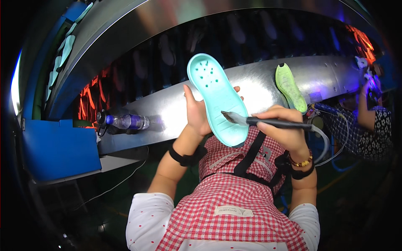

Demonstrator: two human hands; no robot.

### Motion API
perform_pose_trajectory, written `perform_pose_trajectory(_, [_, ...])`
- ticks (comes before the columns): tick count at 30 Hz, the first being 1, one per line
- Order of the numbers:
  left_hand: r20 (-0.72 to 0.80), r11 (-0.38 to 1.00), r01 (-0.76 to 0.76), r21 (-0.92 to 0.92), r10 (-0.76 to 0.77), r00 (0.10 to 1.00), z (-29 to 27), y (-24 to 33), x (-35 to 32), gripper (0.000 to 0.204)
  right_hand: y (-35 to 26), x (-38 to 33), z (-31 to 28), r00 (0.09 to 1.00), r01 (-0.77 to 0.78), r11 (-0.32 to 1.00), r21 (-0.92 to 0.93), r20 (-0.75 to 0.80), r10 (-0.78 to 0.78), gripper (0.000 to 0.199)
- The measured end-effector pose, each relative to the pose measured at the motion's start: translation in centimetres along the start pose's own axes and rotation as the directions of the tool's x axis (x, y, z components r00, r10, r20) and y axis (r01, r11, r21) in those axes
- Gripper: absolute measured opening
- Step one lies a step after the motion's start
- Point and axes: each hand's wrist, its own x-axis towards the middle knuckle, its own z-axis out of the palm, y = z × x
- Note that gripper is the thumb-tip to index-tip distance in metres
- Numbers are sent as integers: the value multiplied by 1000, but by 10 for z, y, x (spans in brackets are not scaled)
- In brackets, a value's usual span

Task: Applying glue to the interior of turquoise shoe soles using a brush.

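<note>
My left hand [197,112] grips a turquoise shoe sole [217,96] from beneath, the thumb along its left edge and fingertips showing past its right edge. The sole is tilted with its inner face up; a cluster of small dark holes marks its far end and thin grooves cross its near half. In my right hand [287,129] is a brush [255,121] with a black handle, held between thumb and fingers. Its bristle tip meets or hovers just over the sole's grooved half; I cannot tell which. A pale tube runs from the handle's rear end.
On the curved metal ledge [173,104] are a lime-green sole [290,88] at right and clear plastic bottles [127,121] at left. Behind it, a dark machine opening shows orange glows. A blue box [60,148] stands left; another person's arm [366,111] is at far right.
</note>
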Motion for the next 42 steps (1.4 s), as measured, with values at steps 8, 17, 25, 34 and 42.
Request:
perform_pose_trajectory(8, [-337,989,-141,45,148,930,-2,-23,9,85,10,10,32,916,382,851,-361,23,-401,19])
perform_pose_trajectory(17, [-128,981,-189,45,194,973,6,-17,5,87,-14,10,5,990,144,983,-114,31,-141,24])
perform_pose_trajectory(25, [-42,961,-267,78,271,962,17,-4,9,85,-13,5,5,983,169,986,6,70,-169,20])
perform_pose_trajectory(34, [61,932,-329,153,323,944,29,11,9,87,-1,-4,-8,989,-149,911,383,38,146,22])
perform_pose_trajectory(42, [87,938,-318,135,309,947,35,18,8,82,20,4,1,993,28,877,479,88,-79,19])
